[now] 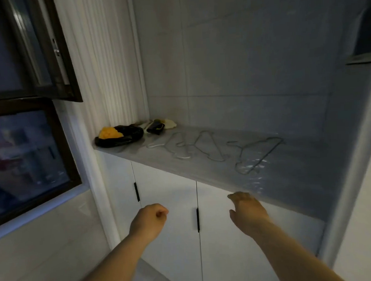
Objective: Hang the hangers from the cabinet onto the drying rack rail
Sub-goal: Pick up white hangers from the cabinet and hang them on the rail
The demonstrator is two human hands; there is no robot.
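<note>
Head view: left hand (149, 221) fisted, right hand (247, 210) open, empty, below hangers (213, 147).

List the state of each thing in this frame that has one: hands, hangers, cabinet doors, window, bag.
left hand: loosely fisted, empty, in front of the doors
right hand: fingers open, empty, near the counter edge
wire hangers: lying flat on the counter, untouched
cabinet doors: closed
upper window sash: swung open
black bag: open, something yellow inside

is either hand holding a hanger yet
No, the left hand is a loose empty fist, the right hand is open, and the wire hangers lie untouched on the countertop.
</note>
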